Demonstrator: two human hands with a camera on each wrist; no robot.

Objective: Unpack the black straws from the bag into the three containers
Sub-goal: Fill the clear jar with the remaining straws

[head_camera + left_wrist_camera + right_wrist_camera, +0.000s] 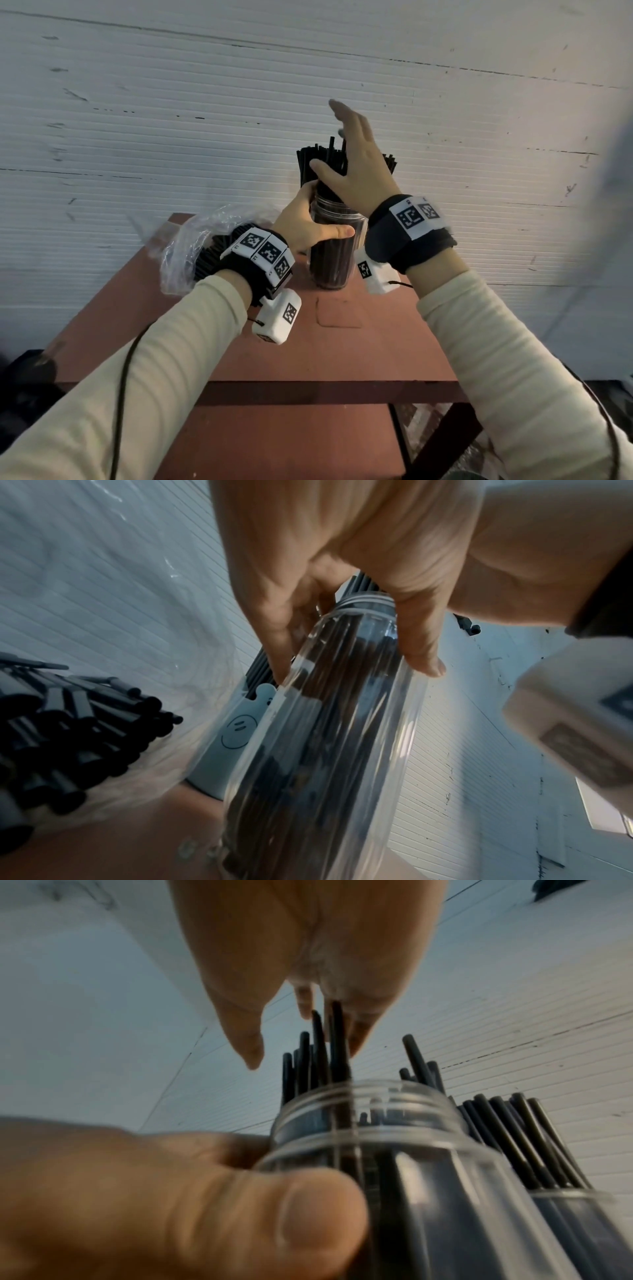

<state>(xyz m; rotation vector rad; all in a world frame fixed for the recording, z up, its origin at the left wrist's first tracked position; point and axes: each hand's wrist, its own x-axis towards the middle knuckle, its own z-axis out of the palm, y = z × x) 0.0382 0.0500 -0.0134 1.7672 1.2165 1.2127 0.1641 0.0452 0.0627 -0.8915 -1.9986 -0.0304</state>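
Observation:
A clear plastic jar point(331, 263) packed with black straws point(317, 161) stands on the red-brown table point(308, 353). My left hand point(310, 222) grips the jar just below its threaded neck, thumb in front. Held flat with straight fingers, my right hand point(346, 150) hovers over the straw tips, and its fingertips point(356, 1039) touch the tallest ones. To the left lies the clear plastic bag point(186, 246) with more black straws point(68, 737) inside. Behind the jar stands a pale blue container with a smiley face point(236, 731), and a second clear container point(568, 1204) stands beside it; both hold straws.
A white ribbed wall point(171, 120) rises right behind the table. The table's front edge point(325, 380) is near me, with a lower shelf beneath it. Dark objects sit on the floor at the lower left point(24, 377).

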